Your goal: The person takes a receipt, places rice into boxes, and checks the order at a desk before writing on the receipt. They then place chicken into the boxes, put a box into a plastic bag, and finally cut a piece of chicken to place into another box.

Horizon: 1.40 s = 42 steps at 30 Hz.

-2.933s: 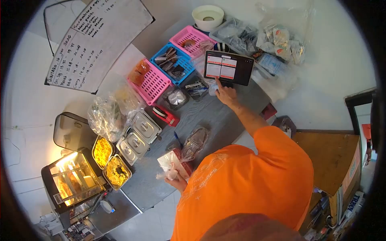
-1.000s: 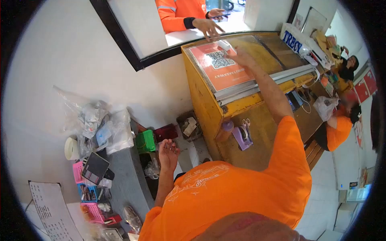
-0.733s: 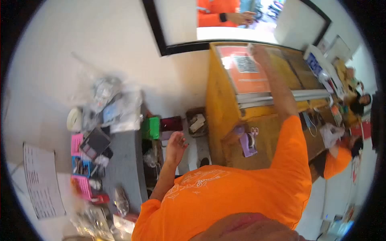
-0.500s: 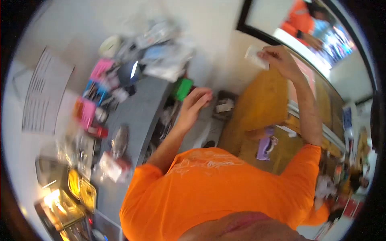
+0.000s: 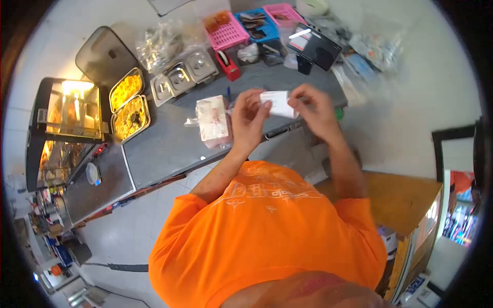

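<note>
A small white slip of paper (image 5: pixel 278 104) with faint print is stretched between both my hands, above the counter's near edge. My left hand (image 5: pixel 248 119) pinches its left end between thumb and fingers. At the other end, my right hand (image 5: pixel 314 110) has thumb and fingers closed on the paper. To the left of my left hand, a plastic-wrapped white stack (image 5: pixel 212 120) lies on the grey counter (image 5: pixel 167 146). A red tape dispenser (image 5: pixel 229 66) and a dark tablet on a stand (image 5: pixel 316 46) are behind the hands.
Lidded metal containers (image 5: pixel 179 77) stand at the back beside two trays of yellow food (image 5: pixel 130 118). Farther left is a lit glass warmer (image 5: pixel 72 123). Pink and blue baskets (image 5: pixel 226 32) line the wall; plastic bags (image 5: pixel 377 51) sit back right. A wooden counter (image 5: pixel 400 197) is right.
My view has swung left, from the wooden counter to the grey one. My right hand has brought the paper over, and my left hand, free before, now grips it too.
</note>
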### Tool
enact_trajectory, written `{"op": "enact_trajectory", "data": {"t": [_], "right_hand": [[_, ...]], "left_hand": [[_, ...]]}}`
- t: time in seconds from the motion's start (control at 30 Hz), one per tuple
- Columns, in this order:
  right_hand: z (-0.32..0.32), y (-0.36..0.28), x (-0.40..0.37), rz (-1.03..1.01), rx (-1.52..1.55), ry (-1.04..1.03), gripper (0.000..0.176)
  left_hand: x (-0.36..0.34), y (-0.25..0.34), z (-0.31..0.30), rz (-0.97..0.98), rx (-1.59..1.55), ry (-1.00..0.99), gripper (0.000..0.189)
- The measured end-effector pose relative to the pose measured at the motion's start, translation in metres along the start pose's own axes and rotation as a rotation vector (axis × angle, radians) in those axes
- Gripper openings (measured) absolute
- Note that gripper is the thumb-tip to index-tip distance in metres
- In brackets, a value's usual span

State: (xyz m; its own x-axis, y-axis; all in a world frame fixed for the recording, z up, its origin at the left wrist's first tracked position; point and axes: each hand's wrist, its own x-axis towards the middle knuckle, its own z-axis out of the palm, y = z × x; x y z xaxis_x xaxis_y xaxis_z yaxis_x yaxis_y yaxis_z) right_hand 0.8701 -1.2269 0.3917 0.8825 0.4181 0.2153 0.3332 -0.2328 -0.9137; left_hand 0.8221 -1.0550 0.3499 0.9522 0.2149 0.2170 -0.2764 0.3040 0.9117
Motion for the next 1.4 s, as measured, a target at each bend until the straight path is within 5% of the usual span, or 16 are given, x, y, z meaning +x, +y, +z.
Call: {"op": "enact_trajectory", "data": {"t": [0.07,0.17,0.43,0.5,0.57,0.63,0.67,0.77,0.83,0.9,0.97,1.03,1.13,1.27,1.33,1.4], "right_hand": [[0.05,0.03,0.024,0.016,0.365,0.064,0.025],[0.093,0.096,0.08,0.234,0.395,0.067,0.034],[0.184,0.304,0.244,0.133,-0.266,0.022,0.042],[0.191,0.307,0.262,0.618,-0.24,-0.23,0.041],[0.191,0.315,0.251,0.741,0.038,-0.216,0.037],[0.19,0.335,0.244,0.632,0.577,-0.094,0.028],[0.189,0.342,0.236,0.625,0.578,-0.103,0.028],[0.185,0.346,0.214,0.364,0.136,-0.132,0.021],[0.181,0.336,0.209,-0.09,-0.938,0.23,0.019],[0.16,0.307,0.22,0.11,-0.935,0.042,0.021],[0.143,0.275,0.23,0.715,-0.102,-0.386,0.024],[0.132,0.228,0.216,0.794,0.952,-0.35,0.025],[0.132,0.133,0.196,0.582,1.419,-0.631,0.022],[0.194,0.121,0.2,0.555,1.036,-0.296,0.024],[0.222,0.106,0.211,0.563,1.052,-0.224,0.021],[0.252,0.109,0.209,0.462,0.845,-0.336,0.02]], "left_hand": [[0.005,0.001,-0.038,-0.025,0.012,0.075,0.029],[0.008,0.011,-0.085,-0.246,-0.042,0.146,0.032],[0.008,0.003,-0.141,-0.275,0.036,0.293,0.024],[0.008,0.001,-0.14,-0.103,0.243,0.322,0.029],[0.011,0.003,-0.14,-0.129,0.251,0.372,0.034],[0.022,0.003,-0.141,-0.104,0.28,0.4,0.034],[0.027,-0.003,-0.145,-0.053,0.341,0.398,0.036],[0.046,-0.004,-0.144,-0.228,0.241,0.461,0.039],[0.06,-0.011,-0.141,-0.237,0.218,0.451,0.041],[0.078,-0.018,-0.135,-0.022,0.229,0.409,0.042],[0.089,-0.026,-0.136,0.0,0.239,0.431,0.044],[0.095,-0.034,-0.14,0.051,0.314,0.391,0.044],[0.099,-0.032,-0.142,0.02,0.47,0.328,0.041],[0.101,-0.022,-0.174,0.047,0.785,0.191,0.045],[0.094,0.007,-0.2,-0.292,0.758,0.225,0.047],[0.075,0.01,-0.257,-0.4,0.989,0.187,0.046]]}}
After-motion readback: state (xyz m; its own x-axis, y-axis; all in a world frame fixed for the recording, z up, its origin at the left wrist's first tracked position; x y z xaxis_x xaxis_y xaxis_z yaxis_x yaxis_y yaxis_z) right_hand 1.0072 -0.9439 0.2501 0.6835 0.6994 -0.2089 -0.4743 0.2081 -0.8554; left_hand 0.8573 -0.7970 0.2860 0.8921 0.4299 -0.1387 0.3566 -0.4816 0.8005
